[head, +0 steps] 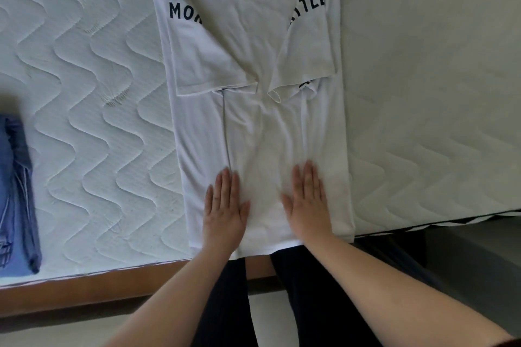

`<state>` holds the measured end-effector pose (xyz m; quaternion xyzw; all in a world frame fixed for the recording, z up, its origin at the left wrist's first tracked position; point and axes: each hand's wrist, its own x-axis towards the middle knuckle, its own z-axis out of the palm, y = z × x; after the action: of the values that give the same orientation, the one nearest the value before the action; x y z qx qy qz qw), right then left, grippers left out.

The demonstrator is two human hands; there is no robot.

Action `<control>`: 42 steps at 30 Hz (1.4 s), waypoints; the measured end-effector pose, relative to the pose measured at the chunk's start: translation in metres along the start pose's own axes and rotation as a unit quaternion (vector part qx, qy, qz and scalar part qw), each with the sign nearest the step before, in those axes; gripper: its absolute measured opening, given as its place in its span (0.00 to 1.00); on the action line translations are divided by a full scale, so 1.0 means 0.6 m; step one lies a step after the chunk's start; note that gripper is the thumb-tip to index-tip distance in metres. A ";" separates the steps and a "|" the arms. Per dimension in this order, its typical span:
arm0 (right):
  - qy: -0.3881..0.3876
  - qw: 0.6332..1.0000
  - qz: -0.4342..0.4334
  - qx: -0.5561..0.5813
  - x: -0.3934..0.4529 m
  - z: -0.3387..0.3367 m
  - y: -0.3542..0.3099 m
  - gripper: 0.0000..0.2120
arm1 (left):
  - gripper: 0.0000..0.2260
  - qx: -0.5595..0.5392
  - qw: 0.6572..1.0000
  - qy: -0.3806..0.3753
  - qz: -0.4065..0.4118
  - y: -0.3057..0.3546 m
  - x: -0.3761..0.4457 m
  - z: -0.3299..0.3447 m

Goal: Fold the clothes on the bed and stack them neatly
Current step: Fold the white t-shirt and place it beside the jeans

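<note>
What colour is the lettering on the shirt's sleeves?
Dark navy, nearly black, on the white shirt; clearest in the head view.

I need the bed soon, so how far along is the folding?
Done: a blue garment lies folded at the left edge of the mattress. In hand: the white T-shirt has its sides and sleeves folded inward, and the left hand and right hand press flat on its lower part. Left: folding it lengthwise and stacking it with the blue piece. No other clothes are in view.
</note>
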<state>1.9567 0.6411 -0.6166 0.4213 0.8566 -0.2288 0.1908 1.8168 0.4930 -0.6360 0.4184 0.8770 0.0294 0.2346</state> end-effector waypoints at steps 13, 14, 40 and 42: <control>0.014 0.928 0.218 0.302 -0.019 -0.091 0.137 0.19 | 0.16 -0.288 0.943 -0.160 -0.044 0.214 0.010 -0.036; -0.031 0.921 0.214 0.323 -0.013 -0.093 0.145 0.15 | 0.14 -0.303 0.935 -0.167 -0.078 0.233 0.026 -0.032; -0.057 0.875 0.271 0.398 -0.148 -0.015 0.185 0.16 | 0.08 -0.390 0.861 -0.228 -0.234 0.218 -0.085 0.026; -0.048 0.881 0.267 0.387 -0.155 -0.011 0.185 0.14 | 0.07 -0.379 0.871 -0.209 -0.230 0.200 -0.091 0.014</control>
<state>2.0991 0.6459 -0.5883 0.6630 0.5444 -0.5025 0.1074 1.9362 0.5285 -0.5926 0.0800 0.8003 0.2164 0.5534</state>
